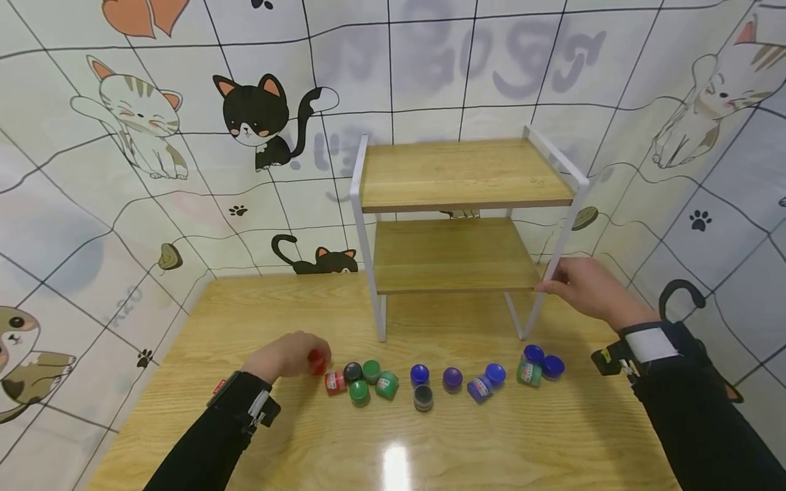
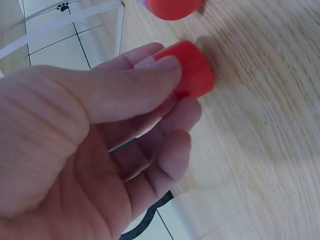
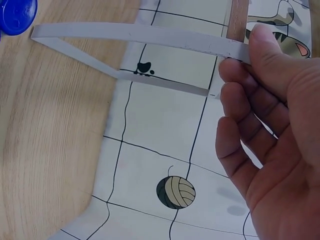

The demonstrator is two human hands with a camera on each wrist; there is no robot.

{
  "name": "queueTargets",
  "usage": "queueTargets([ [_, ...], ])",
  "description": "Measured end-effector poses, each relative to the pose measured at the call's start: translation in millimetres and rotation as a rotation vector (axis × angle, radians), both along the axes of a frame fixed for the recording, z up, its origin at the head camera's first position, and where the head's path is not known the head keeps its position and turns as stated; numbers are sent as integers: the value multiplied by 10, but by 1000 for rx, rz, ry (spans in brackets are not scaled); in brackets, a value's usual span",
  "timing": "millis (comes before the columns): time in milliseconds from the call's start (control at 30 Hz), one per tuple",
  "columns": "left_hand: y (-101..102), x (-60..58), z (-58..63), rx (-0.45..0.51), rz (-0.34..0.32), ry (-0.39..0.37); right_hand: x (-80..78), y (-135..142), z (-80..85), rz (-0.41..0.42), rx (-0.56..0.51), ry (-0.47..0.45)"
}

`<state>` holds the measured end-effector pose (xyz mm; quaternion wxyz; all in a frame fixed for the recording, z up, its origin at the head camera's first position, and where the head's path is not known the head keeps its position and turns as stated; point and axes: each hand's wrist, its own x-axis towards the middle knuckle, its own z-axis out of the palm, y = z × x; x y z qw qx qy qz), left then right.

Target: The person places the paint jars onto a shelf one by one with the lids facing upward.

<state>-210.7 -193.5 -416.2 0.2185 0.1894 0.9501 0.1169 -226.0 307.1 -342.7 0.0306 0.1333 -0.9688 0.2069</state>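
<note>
My left hand point(image 1: 288, 356) pinches a small red-capped jar point(image 2: 197, 70) between thumb and fingers, low over the table. Another red jar point(image 1: 335, 382) stands just to its right. My right hand point(image 1: 586, 290) grips the white metal side frame point(image 3: 135, 34) of a two-tier wooden shelf point(image 1: 467, 174), thumb on one side and fingers on the other, near the lower board point(image 1: 454, 256). Right of the left hand sit green jars point(image 1: 371, 370) and a black-capped jar point(image 1: 353, 372). Blue jars point(image 1: 495, 374), a purple jar point(image 1: 452, 379) and a dark grey jar point(image 1: 423, 397) continue the row.
The shelf stands on the wooden table point(image 1: 295, 450) toward the back, behind the row of jars. A cat-patterned sheet point(image 1: 344, 68) with grid lines encloses the back and both sides. Close to the right shelf leg lies a blue-capped jar point(image 1: 553, 367).
</note>
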Motion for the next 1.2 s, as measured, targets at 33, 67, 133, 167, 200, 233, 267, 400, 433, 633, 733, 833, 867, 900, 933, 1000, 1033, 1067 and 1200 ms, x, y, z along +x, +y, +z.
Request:
queueTargets([
  [33, 2, -6, -4, 4, -9, 15, 0, 1, -4, -2, 3, 2],
  [67, 5, -11, -10, 4, -12, 27, 1, 2, -7, -3, 4, 3],
  [133, 10, -23, -18, 6, -17, 46, 1, 5, -11, -7, 4, 2],
  [167, 12, -31, -25, 5, -19, 53, 2, 6, -10, -8, 3, 1],
  [200, 13, -39, -31, 3, -23, 62, 2, 9, -10, -9, 2, 1],
  [233, 14, -45, -34, 3, -23, 69, 1, 9, -13, -8, -2, -1],
  [267, 12, -53, -41, 4, -22, 74, 0, 9, -15, -8, -5, -1],
  [400, 1, -89, -67, 18, -43, 92, 0, 12, -22, -5, -8, 5],
  [433, -4, -99, -75, 25, -48, 92, 0, 14, -23, -3, -6, 10],
  [633, -20, -135, -114, 57, -65, 79, -1, 18, -28, 9, 5, 33],
  [733, -26, -144, -132, 63, -35, 60, 4, 19, -30, 11, 3, 24],
  [833, -37, -152, -154, 67, -39, 55, 7, 24, -28, 16, 1, 19],
  [867, -39, -151, -155, 69, -48, 55, 7, 26, -28, 18, 2, 20],
  [900, -40, -151, -158, 74, -62, 61, 7, 27, -26, 21, 2, 23],
  [933, -42, -151, -157, 76, -80, 71, 5, 28, -25, 24, 3, 28],
  [1000, -41, -153, -150, 86, -107, 85, 3, 29, -22, 28, 6, 37],
  [1033, -36, -152, -139, 92, -111, 89, 2, 29, -20, 29, 7, 40],
  [1067, -32, -153, -133, 103, -107, 89, 1, 28, -18, 29, 6, 40],
  [1200, -12, -160, -111, 135, -87, 90, 0, 24, -15, 19, 1, 27],
])
